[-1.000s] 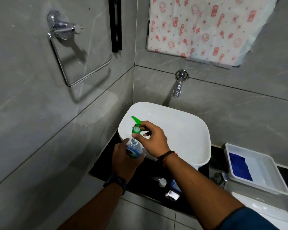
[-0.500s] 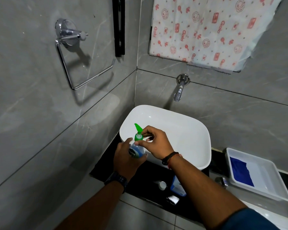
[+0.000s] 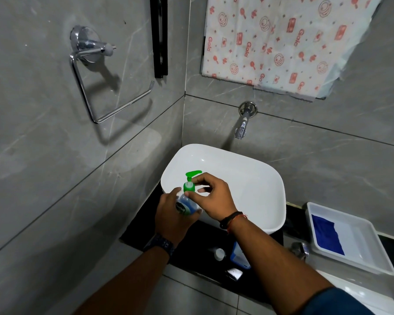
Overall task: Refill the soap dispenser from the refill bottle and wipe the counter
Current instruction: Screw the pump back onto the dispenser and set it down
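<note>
Left hand [image 3: 171,215] grips the body of the soap dispenser [image 3: 186,206], fingers wrapped round it from the left, Dettol label facing up toward the camera. Dispenser held in the air, tilted, over the front-left rim of the white sink [image 3: 266,185], above the black worktop [image 3: 139,233]. Right hand [image 3: 215,200] pinches the collar of the green pump [image 3: 189,186] between thumb and index finger; other fingers loosely curled and clear of it. Pump nozzle points right, over the basin. Cannot tell if the pump is screwed on or loose.

Watch [image 3: 160,243] on left wrist, dark band [image 3: 231,219] on right wrist.

On the worktop in front of the sink: 1 small white-capped item [image 3: 219,254], and just beside it a blue container [image 3: 238,255] partly hidden by the right forearm; cannot tell if that is the refill bottle. Wall tap [image 3: 242,126] above the sink. White tray [image 3: 371,258] well to the right, blue cloth [image 3: 326,235] lying in it. Chrome towel ring [image 3: 96,87] on the left wall, patterned sheet [image 3: 282,42] hanging on the back wall.
</note>
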